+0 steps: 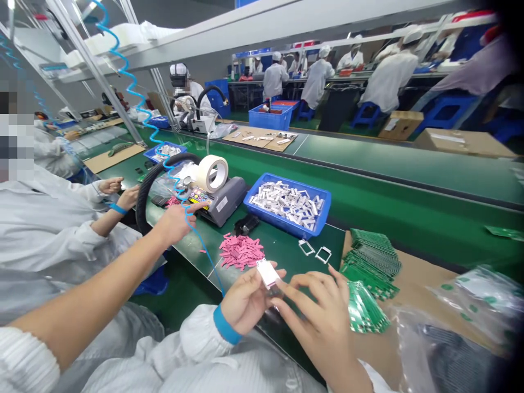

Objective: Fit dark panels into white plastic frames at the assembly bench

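Both your hands work close together above the green conveyor belt [286, 254]: your left hand [245, 300] holds a white rectangular part [268, 273], and your right hand [315, 322] pinches narrowly beside it, contact unclear. Loose pink strips [240, 251] and stacked green circuit boards [370, 262] lie nearby.

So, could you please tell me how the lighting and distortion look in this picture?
Head view: lighting is bright and even, with soft shadows; the wide lens bends the green workbench; the top right corner falls dark; the left hand and right hand around the white piece look fairly sharp; pixelated blocks cover the left edge.
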A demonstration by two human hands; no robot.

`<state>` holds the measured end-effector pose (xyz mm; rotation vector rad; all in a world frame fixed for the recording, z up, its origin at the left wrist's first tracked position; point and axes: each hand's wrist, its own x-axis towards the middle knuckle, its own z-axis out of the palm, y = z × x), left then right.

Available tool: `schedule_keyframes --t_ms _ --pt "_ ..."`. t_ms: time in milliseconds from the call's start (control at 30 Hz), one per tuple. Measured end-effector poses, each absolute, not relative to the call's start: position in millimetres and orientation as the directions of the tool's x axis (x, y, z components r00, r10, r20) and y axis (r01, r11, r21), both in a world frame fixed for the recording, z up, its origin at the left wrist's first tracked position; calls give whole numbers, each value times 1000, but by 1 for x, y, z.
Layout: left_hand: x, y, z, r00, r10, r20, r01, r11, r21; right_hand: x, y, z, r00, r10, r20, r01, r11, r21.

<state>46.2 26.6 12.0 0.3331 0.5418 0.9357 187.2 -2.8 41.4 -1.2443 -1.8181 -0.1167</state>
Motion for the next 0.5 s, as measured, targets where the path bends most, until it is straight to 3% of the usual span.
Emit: schedule_keyframes --t_ms 167,267,333,400,500 --pt "58 19 16 504 833 -229 -668 544 507 182 -2 35 24 725 688 827 372 -421" --pt "60 19 15 486 852 -195 -608 490 624 181 -2 37 64 737 673 811 355 -465" --pt "55 23 15 407 907 -113 -491 321 810 185 -3 39 49 752 657 813 353 -463" --pt "47 30 18 357 931 72 -258 24 966 195 -4 40 -10 781 624 828 357 -433" --pt "35 38 26 536 803 260 77 -353 932 212 -6 42 -144 808 572 832 412 -372"
